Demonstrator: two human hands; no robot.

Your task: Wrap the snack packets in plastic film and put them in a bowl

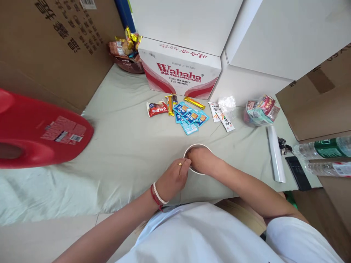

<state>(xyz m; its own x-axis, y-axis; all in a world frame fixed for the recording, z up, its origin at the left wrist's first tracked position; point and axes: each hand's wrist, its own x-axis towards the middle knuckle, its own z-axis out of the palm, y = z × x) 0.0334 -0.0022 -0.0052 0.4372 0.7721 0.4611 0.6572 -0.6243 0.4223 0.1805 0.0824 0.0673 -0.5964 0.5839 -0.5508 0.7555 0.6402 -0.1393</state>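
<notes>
A white-rimmed round tub [197, 145] stands near the front edge of the cloth-covered table. My left hand [175, 174] grips the tub's left rim, thumb and fingers pressed together there. Inside the tub is my right hand [200, 159], its fingers hidden by the hand itself and the wall. Behind the tub lie several blue snack packets [191, 117], a red packet [157, 108], yellow-wrapped bars [194, 102] and white packets [226, 122].
A large red jug [46, 131] is at the left. The Wahaha box [181, 69] stands at the back. A snack bowl [260, 111], a white roll [276, 153], a black phone [298, 173] and plastic bottles [326, 148] are on the right.
</notes>
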